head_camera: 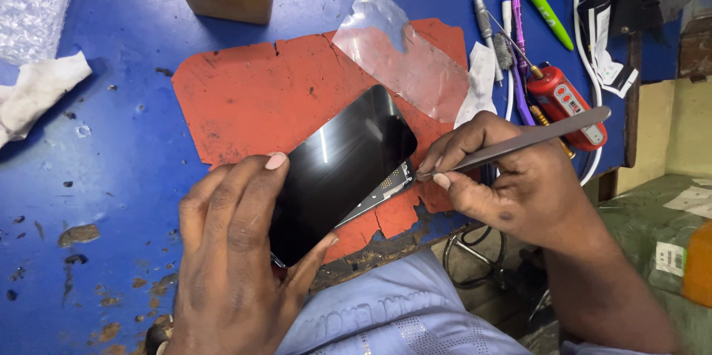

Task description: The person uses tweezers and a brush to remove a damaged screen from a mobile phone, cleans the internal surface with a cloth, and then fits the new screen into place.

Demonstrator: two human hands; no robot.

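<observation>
At frame centre on the torn red mat (pixel 252 95), black phone (pixel 337 169) lies tilted, left hand (pixel 237 251) clamped around its lower end to steady it, right hand (pixel 512 177) pinching metal tweezers (pixel 526 140) whose tips meet the exposed side edge, screwdrivers (pixel 512 36) upper right.

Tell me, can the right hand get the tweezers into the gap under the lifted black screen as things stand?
Probably yes. The right hand holds the tweezers, tips right at the exposed edge beside the black screen. The left hand grips the screen's near end, and nothing lies between tips and gap.
</observation>
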